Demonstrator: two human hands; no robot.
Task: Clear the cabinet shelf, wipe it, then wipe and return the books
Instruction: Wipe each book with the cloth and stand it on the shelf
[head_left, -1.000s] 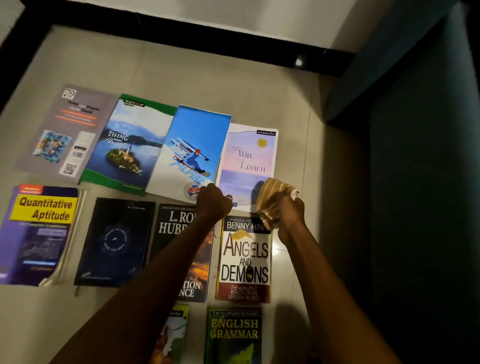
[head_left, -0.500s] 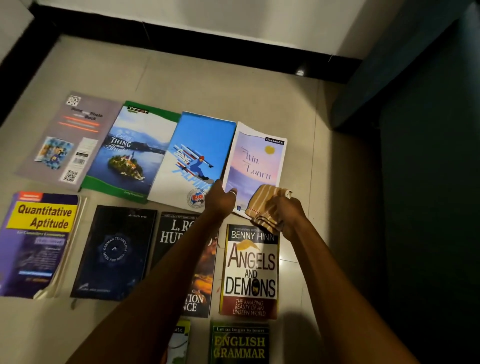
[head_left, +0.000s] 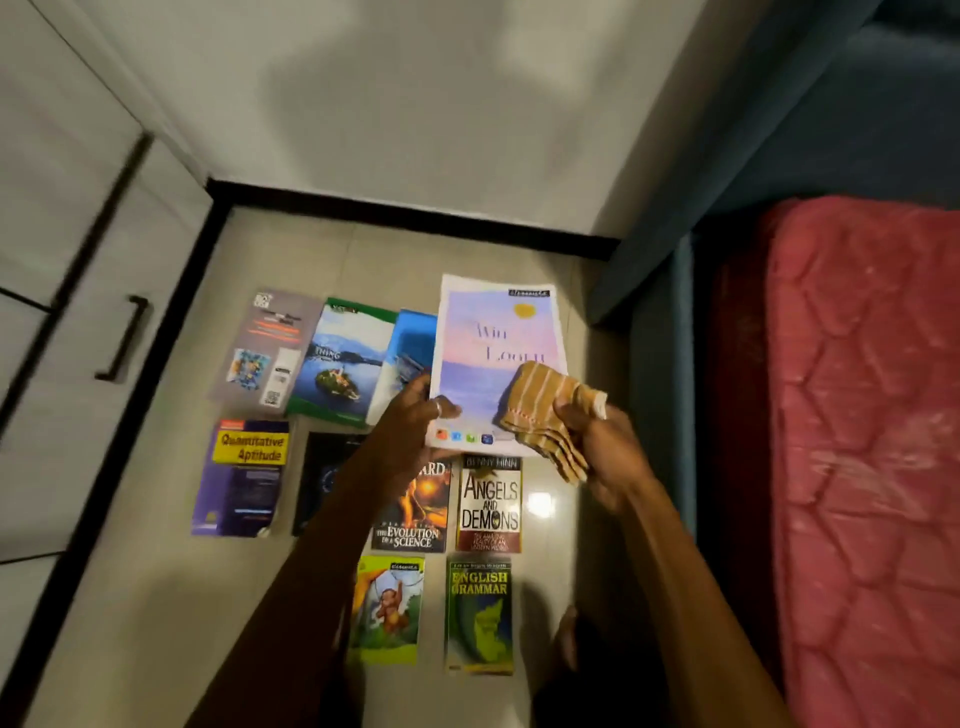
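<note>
Your left hand (head_left: 415, 415) fingers are pinching the pink notebook (head_left: 498, 343), right hand (head_left: 597, 441) fingers gripping the striped cloth (head_left: 540, 410) against it; Angels and Demons book (head_left: 490, 506) lying below, red mattress (head_left: 862, 415) right.

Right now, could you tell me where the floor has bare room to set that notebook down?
Bare tile lies between the top row of books and the black skirting, and left of Quantitative Aptitude toward the cabinet. A narrow strip runs right of Angels and Demons. The middle is crowded.

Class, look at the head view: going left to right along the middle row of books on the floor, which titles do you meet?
Quantitative Aptitude → dark book → The Evolution of a Science → Angels and Demons.
</note>
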